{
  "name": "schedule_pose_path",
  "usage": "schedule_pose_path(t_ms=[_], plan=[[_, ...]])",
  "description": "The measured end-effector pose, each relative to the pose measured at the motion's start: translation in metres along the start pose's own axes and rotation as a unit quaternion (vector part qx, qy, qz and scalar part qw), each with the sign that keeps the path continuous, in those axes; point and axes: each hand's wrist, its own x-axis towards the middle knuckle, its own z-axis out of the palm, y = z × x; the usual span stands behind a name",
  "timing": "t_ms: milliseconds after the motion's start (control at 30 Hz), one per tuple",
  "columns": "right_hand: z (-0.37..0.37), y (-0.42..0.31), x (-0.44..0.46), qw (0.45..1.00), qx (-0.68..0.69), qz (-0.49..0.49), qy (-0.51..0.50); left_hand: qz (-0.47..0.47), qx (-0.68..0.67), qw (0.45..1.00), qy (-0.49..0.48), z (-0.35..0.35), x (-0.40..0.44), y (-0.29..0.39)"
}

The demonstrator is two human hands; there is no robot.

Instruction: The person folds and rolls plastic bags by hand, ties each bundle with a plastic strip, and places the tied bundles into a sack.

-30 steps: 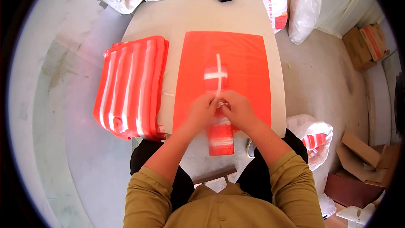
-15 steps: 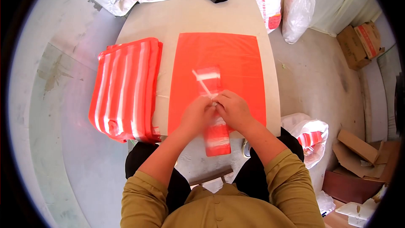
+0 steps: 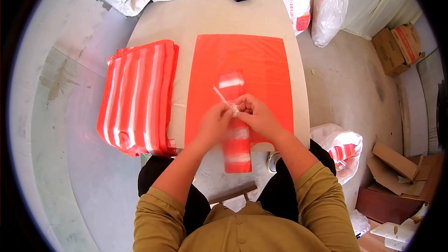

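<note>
Since half a second ago, the free end of the white tie (image 3: 219, 94) has dropped closer to the fingers, with less of it sticking out, and the near end of the striped bundle (image 3: 237, 158) has shifted slightly left. From my remote seat, through the head camera, I see the left hand (image 3: 214, 123) and the right hand (image 3: 257, 116) meeting over the bundle's middle, both narrowed to a pinch on the tie; the left is a little blurred, and I cannot tell how its lower fingers sit. The folded red-and-white bundle lies lengthwise over the red sheet (image 3: 263, 60), its near end reaching past the edge of the counter (image 3: 214, 14) toward the person's lap. I can't tell whether it touches the sheet. Left of the sheet I have a stack of striped plastic (image 3: 137, 95), apart from both hands. Down on the right, an open white bag (image 3: 325, 134) contains more red-and-white plastic (image 3: 343, 153).
</note>
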Motion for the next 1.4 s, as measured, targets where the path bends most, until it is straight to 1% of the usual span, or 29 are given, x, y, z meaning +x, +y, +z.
schedule_pose_path(t_ms=[67,133,167,233,267,367,433,500,533,633,667,733,767,833,867,933,967,1000,1033,1067,1133,1167,1267,1367,1400], plan=[[-0.007,-0.001,0.001,0.998,0.043,0.014,-0.053,-0.009,-0.026,1.000,-0.014,-0.001,0.001,-0.001],[-0.007,-0.009,-0.002,0.998,-0.032,0.022,-0.053,-0.017,-0.040,0.999,-0.027,-0.002,0.001,0.000],[-0.007,-0.012,-0.004,0.996,-0.069,0.026,-0.053,-0.037,-0.036,0.998,-0.030,-0.003,0.001,0.002],[-0.003,-0.003,-0.005,0.989,-0.133,-0.061,-0.015,-0.076,-0.027,0.996,-0.037,-0.005,0.000,0.011],[-0.002,0.001,-0.005,0.981,-0.164,-0.104,0.005,-0.069,-0.039,0.996,-0.037,-0.004,0.000,0.011],[-0.003,0.009,-0.004,0.972,-0.186,-0.141,0.039,-0.048,-0.057,0.997,-0.031,-0.003,0.000,0.005],[-0.007,0.008,-0.003,0.978,-0.166,-0.124,0.016,-0.033,-0.044,0.998,-0.018,-0.002,0.002,-0.008],[-0.015,0.008,-0.005,0.979,-0.165,-0.115,-0.015,0.027,0.088,0.995,0.045,-0.006,0.004,-0.016],[-0.020,0.009,-0.007,0.977,-0.175,-0.115,-0.035,0.057,0.154,0.983,0.077,-0.008,0.005,-0.016],[-0.038,0.020,-0.010,0.961,-0.227,-0.132,-0.087,0.098,0.295,0.946,0.097,-0.018,0.007,-0.008],[-0.041,0.024,-0.010,0.953,-0.248,-0.141,-0.101,0.087,0.267,0.952,0.123,-0.019,0.006,0.000],[-0.037,0.003,-0.018,0.958,-0.256,-0.118,-0.043,0.066,0.210,0.960,0.171,-0.016,0.005,0.015],[-0.036,-0.004,-0.020,0.960,-0.259,-0.108,-0.012,0.052,0.200,0.965,0.160,-0.018,0.005,0.015],[-0.036,-0.002,-0.017,0.962,-0.272,-0.026,0.005,0.027,0.180,0.974,0.138,-0.025,0.005,0.010],[-0.036,-0.001,-0.017,0.961,-0.277,0.015,0.014,-0.011,0.142,0.985,0.096,-0.026,0.004,0.005],[-0.021,-0.002,-0.020,0.979,-0.202,0.027,0.001,-0.086,0.065,0.994,0.011,-0.024,-0.002,-0.001],[-0.013,-0.005,-0.022,0.986,-0.164,0.033,-0.007,-0.109,-0.025,0.994,0.019,-0.023,-0.006,-0.003],[-0.009,-0.014,-0.024,0.998,-0.043,0.031,-0.027,-0.132,-0.116,0.984,0.027,-0.023,-0.011,0.005],[-0.006,-0.028,-0.027,0.995,0.078,0.029,-0.046,-0.155,-0.207,0.965,0.034,-0.023,-0.015,0.013],[-0.004,-0.035,-0.028,0.978,0.197,0.028,-0.065,-0.161,-0.304,0.939,-0.007,-0.029,-0.019,0.023],[-0.011,-0.022,-0.018,0.994,0.113,0.007,0.005,-0.168,-0.487,0.853,-0.089,-0.042,-0.024,0.038],[-0.013,-0.012,-0.013,0.997,0.071,-0.004,0.041,-0.180,-0.432,0.881,-0.072,-0.042,-0.024,0.033],[-0.006,0.014,-0.005,0.991,-0.124,0.024,0.045,-0.201,-0.333,0.919,-0.059,-0.034,-0.021,0.007],[0.011,0.026,-0.007,0.997,0.053,0.054,0.018,-0.207,-0.377,0.901,-0.056,-0.029,-0.020,0.005],[0.016,0.021,-0.008,0.995,0.079,0.059,0.020,-0.214,-0.380,0.898,-0.065,-0.028,-0.019,0.005]])
